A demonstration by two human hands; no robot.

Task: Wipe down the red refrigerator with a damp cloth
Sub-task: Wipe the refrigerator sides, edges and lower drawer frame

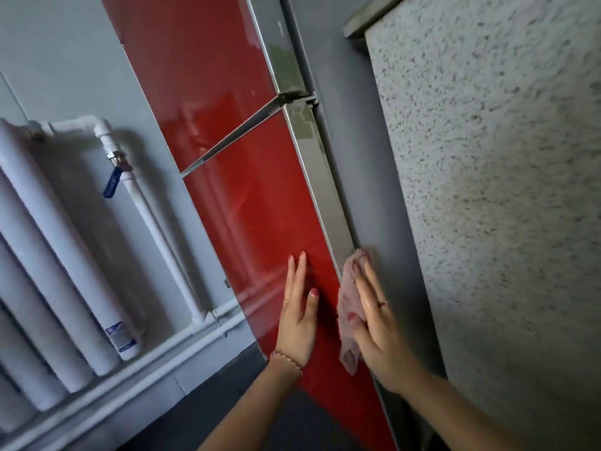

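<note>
The red refrigerator [257, 203] fills the middle of the view, with two glossy red doors and a grey metal side [367, 177]. My left hand [297, 317] lies flat on the lower red door, fingers straight. My right hand [374, 317] presses a pale pink cloth [347, 307] against the fridge's right edge, where the silver door trim meets the grey side. The cloth sticks out above my fingertips and below my palm; the rest of it is hidden under the hand.
A white radiator [39, 255] and white pipes with a blue valve handle [112, 185] stand on the wall to the left. A rough speckled wall [504, 190] stands close on the fridge's right. The floor below is dark.
</note>
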